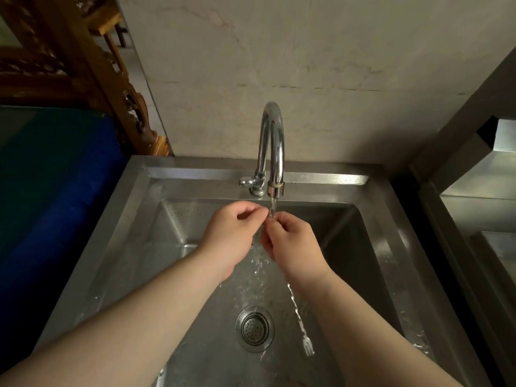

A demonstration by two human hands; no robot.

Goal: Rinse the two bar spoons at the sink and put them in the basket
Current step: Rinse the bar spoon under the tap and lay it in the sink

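Note:
Both my hands meet under the running tap (pixel 272 152) over the steel sink (pixel 134 219). My right hand (pixel 293 244) grips a twisted metal bar spoon (pixel 300 319); its stem runs down below my wrist and ends in a small fork tip near the drain. The bowl end is hidden between my fingers in the water stream. My left hand (pixel 231 236) pinches the top of the same spoon with its fingertips. A second spoon and the basket are not in view.
A round drain strainer (pixel 254 329) sits in the sink floor. The tap's lever (pixel 247 181) points left. A steel counter (pixel 480 191) stands to the right, a blue-green cover (pixel 55 177) and carved wooden furniture (pixel 83 65) to the left.

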